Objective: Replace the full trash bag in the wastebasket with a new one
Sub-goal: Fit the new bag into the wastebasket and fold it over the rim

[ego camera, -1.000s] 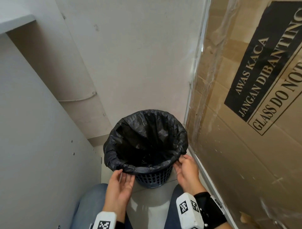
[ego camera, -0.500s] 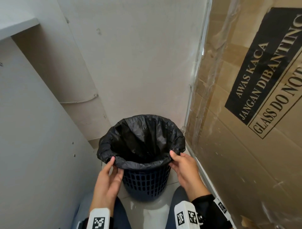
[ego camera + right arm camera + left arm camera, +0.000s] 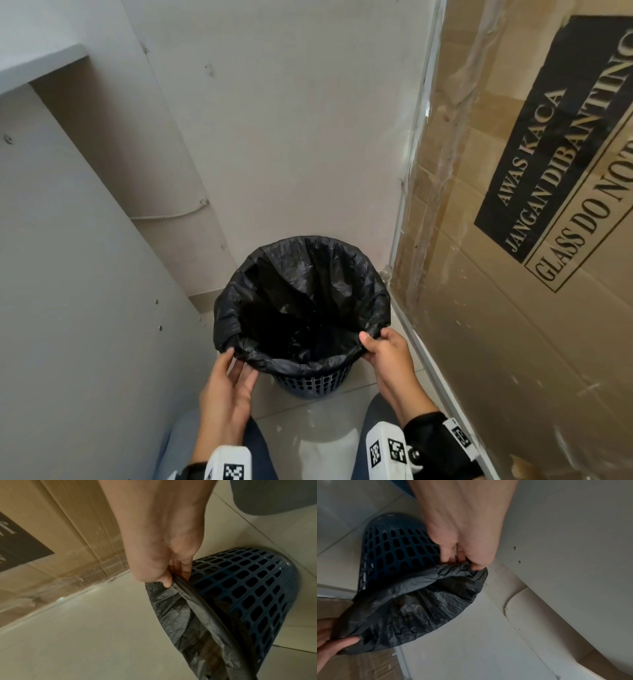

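A dark blue lattice wastebasket (image 3: 313, 378) (image 3: 397, 553) (image 3: 248, 588) stands on the tiled floor in a narrow corner. A black trash bag (image 3: 301, 294) (image 3: 412, 604) (image 3: 175, 609) lines it, its edge folded over the rim. My left hand (image 3: 233, 363) (image 3: 464, 562) pinches the folded bag edge at the near left of the rim. My right hand (image 3: 373, 342) (image 3: 173, 577) pinches the bag edge at the near right, thumb on top. What lies inside the bag is dark and hidden.
A large cardboard box (image 3: 513, 240) printed with a glass warning leans close on the right. A white cabinet side (image 3: 85, 291) walls in the left, and a plain wall (image 3: 291, 137) stands behind. My knees (image 3: 383, 425) are just below the basket.
Both hands have gone from beside the basket up to the rim and taken hold of the bag's folded edge. The view has shifted slightly.
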